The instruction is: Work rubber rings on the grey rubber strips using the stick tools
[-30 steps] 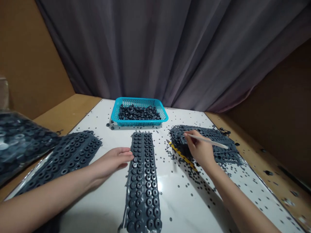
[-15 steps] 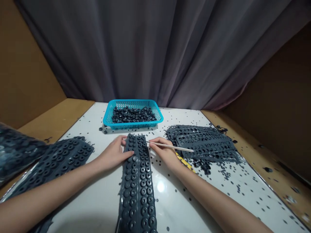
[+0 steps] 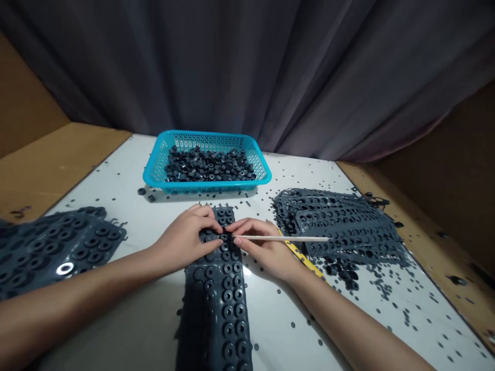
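A long black rubber sheet (image 3: 233,309) with rows of ring-shaped pieces runs from the front edge toward a blue basket. My left hand (image 3: 193,234) is on its far part, thumb and fingers closed on the sheet's left half. My right hand (image 3: 266,247) pinches a thin pale stick (image 3: 294,238) that points right, its fingertips touching the sheet beside my left fingertips. The stick's left end and what lies between the fingertips are too small to make out.
The blue basket (image 3: 209,184) holds many small black pieces. More ringed sheets (image 3: 85,242) lie at the left. Punched sheets (image 3: 344,221) are stacked at the right, near a yellow strip (image 3: 301,257) and scattered black discs. A grey curtain hangs behind.
The view has shifted closer. My left hand has moved right over the sheet, its fingers now curled at the middle. My right hand has come in over the sheet, still with the stick.
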`<state>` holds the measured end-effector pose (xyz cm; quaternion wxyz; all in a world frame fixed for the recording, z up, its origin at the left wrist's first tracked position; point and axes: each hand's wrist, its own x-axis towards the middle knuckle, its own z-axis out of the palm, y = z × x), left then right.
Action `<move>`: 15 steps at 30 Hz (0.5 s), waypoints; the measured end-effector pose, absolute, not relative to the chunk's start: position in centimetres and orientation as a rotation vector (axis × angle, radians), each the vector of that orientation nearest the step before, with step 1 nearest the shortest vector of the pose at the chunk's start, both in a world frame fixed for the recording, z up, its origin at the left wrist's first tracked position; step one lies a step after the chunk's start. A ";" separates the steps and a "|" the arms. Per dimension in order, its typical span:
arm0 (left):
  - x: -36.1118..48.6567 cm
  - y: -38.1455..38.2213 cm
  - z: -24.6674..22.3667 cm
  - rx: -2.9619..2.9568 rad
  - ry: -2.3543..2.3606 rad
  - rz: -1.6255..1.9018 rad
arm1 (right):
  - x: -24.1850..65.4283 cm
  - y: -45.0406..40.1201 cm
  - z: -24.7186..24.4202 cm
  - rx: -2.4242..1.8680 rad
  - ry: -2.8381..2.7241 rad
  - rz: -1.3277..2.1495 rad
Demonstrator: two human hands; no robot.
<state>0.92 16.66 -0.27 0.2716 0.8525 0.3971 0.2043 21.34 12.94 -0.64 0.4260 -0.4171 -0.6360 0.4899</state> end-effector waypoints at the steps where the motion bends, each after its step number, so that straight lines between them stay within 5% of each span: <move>1: 0.8 16.6 -0.6 2.296 1.052 0.581 | 21.4 12.9 -0.5 -1.052 -1.617 1.233; 15: 0.9 16.9 -2.1 2.224 1.057 0.679 | 21.2 12.6 -0.3 -1.164 -1.755 1.141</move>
